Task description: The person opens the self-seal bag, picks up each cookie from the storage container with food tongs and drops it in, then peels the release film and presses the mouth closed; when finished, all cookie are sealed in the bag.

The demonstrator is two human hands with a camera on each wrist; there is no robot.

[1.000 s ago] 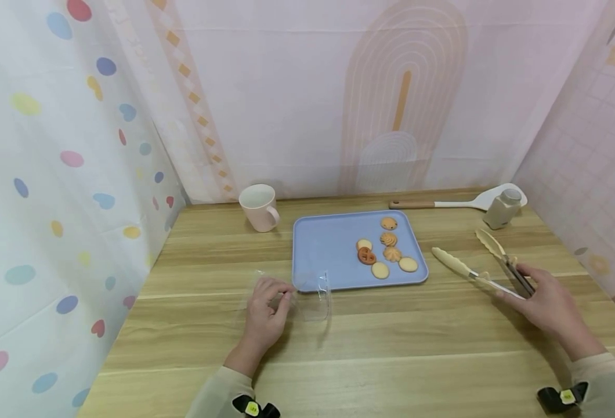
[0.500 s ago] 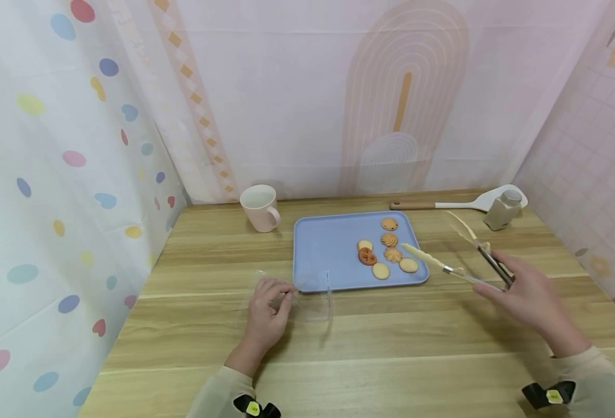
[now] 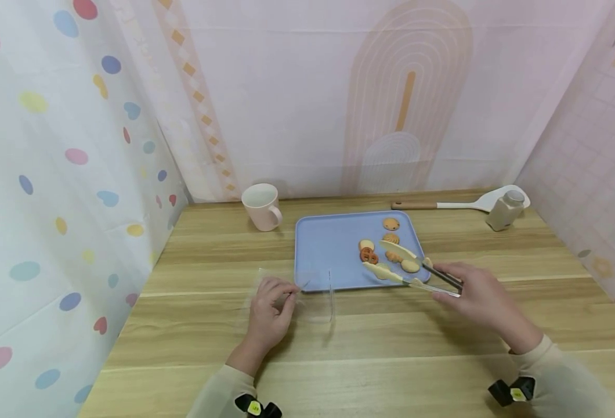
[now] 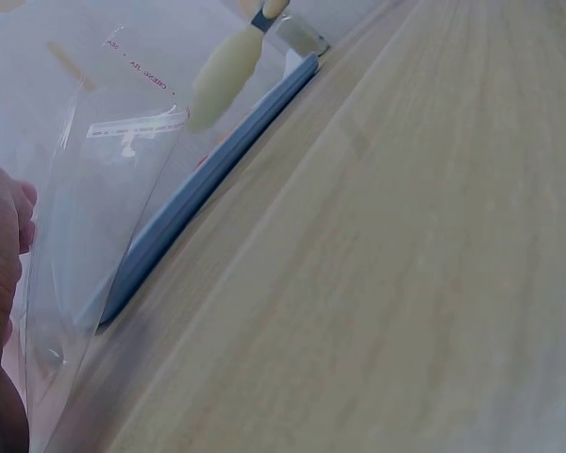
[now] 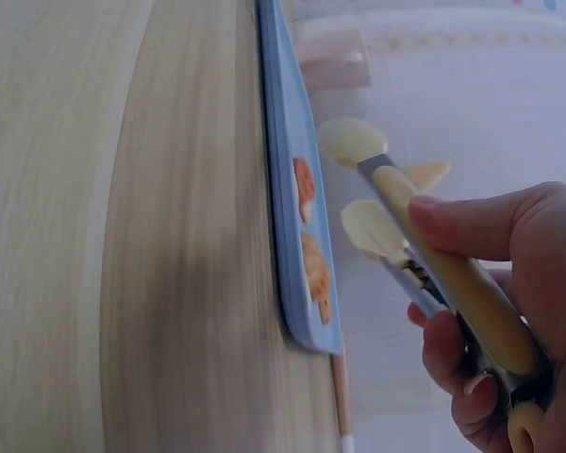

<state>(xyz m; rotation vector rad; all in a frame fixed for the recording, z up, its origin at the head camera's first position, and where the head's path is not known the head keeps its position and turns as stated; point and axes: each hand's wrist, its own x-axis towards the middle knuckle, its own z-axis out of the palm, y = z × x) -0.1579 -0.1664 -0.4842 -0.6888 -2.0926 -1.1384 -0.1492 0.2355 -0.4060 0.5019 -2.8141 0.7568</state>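
Note:
My left hand (image 3: 270, 313) pinches the edge of a clear plastic bag (image 4: 104, 217) beside the tray's near left corner. Red print shows on the bag in the left wrist view. With the right hand (image 3: 480, 299) I grip a pair of tongs (image 5: 481, 293) by the handles. Their cream tips stand apart over the right part of the blue tray (image 3: 328, 244), overlapping several cookies in the head view. Among these are a pretzel-shaped cookie (image 3: 370, 256) and a pale round one (image 3: 410, 266). A speckled cookie (image 3: 391, 224) lies near the far right corner.
A pale pink mug (image 3: 261, 209) stands behind the tray on the left. At the back right, a spatula (image 3: 456, 205) with a wooden handle lies by a glass jar (image 3: 505, 211). Patterned curtains surround the wooden table (image 3: 391, 360).
My right hand has lifted the tongs and carried them left from beside the tray to over the cookies. The left hand stays in place with the bag.

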